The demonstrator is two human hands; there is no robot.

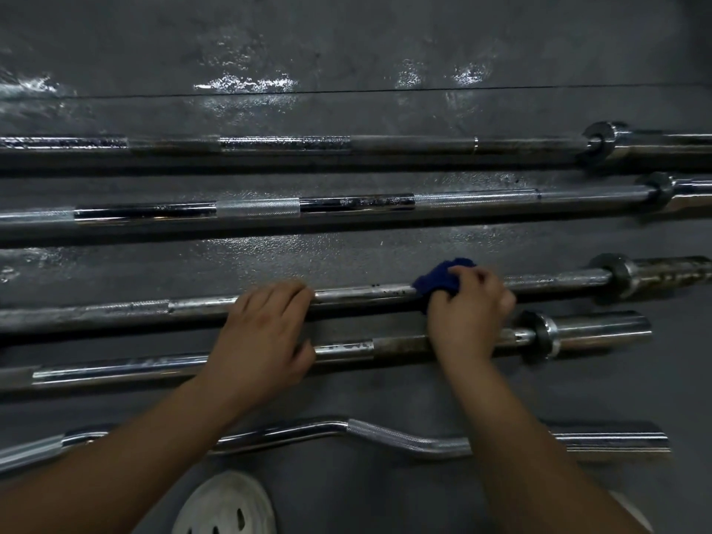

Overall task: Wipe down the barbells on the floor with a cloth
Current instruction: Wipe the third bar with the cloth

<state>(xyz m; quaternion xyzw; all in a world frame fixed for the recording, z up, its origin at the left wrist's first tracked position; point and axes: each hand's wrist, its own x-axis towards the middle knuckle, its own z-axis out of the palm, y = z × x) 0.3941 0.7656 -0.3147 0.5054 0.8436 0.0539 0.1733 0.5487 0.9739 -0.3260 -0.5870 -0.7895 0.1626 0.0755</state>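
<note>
Gripping a blue cloth [439,281], right hand [468,317] clamps it on the third barbell [366,292] from far side. Left hand [262,341] rests flat there, fingers relaxed, on floor [346,248].

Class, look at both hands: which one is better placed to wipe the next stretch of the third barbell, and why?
The right hand. It already grips the blue cloth against the third barbell, so it can probably just slide along. The left hand holds no cloth; its fingers rest on the bar, apparently steadying it.

Both arms stretched forward, left hand [262,333] flat with fingers straight, right hand [464,314] curled tight
</note>
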